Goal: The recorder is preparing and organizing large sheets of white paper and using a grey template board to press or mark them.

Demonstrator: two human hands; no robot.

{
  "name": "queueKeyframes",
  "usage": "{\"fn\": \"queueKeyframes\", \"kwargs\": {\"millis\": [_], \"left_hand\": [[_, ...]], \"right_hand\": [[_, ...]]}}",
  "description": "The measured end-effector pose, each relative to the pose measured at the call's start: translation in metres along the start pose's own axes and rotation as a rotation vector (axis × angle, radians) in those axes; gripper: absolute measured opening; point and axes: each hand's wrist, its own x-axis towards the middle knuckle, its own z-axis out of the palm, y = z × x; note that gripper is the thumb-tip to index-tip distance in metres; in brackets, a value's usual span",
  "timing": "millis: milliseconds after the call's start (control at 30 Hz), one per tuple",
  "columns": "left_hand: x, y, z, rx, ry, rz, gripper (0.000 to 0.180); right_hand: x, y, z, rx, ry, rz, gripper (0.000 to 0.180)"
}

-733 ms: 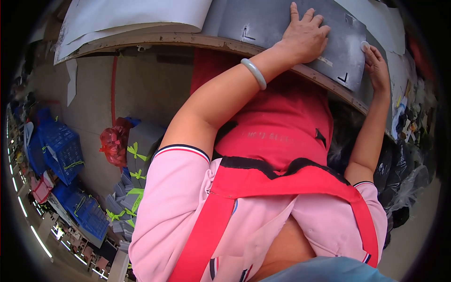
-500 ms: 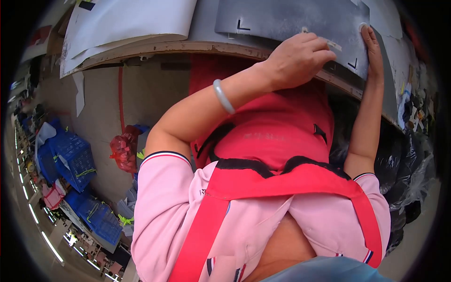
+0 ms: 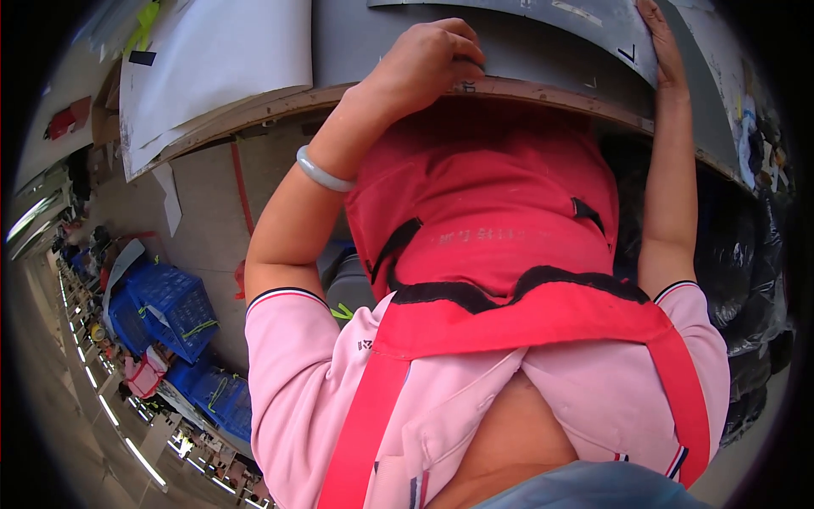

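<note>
Left hand (image 3: 428,64) is curled shut on the grey sheet (image 3: 543,51) at the workbench's (image 3: 280,114) near edge; right hand (image 3: 661,42) lies flat on it, so positioning looks unfinished.

Two bare hands show: the left hand (image 3: 428,61) curled at the near edge of the wooden-edged counter (image 3: 543,90), the right hand (image 3: 663,42) flat on one curved grey sheet (image 3: 585,21). One larger flat grey sheet (image 3: 356,42) lies beneath it. One pale green bangle (image 3: 322,174) circles the left wrist. At least two white paper sheets (image 3: 220,59) lie at the counter's left. Three blue plastic crates (image 3: 170,301) stand on the floor, and several black plastic bags (image 3: 746,263) are heaped at the right, too bunched to count.
</note>
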Motion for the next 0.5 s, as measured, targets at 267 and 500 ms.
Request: {"fn": "queueKeyframes", "kwargs": {"millis": [267,500], "left_hand": [[0.003,0.02,0.016,0.33,-0.023,0.12,0.021],[0.105,0.068,0.108,0.334,0.005,0.39,0.017]], "right_hand": [[-0.003,-0.005,0.007,0.037,-0.014,0.001,0.032],[-0.01,-0.024,-0.002,0.082,0.097,-0.102,0.04]]}}
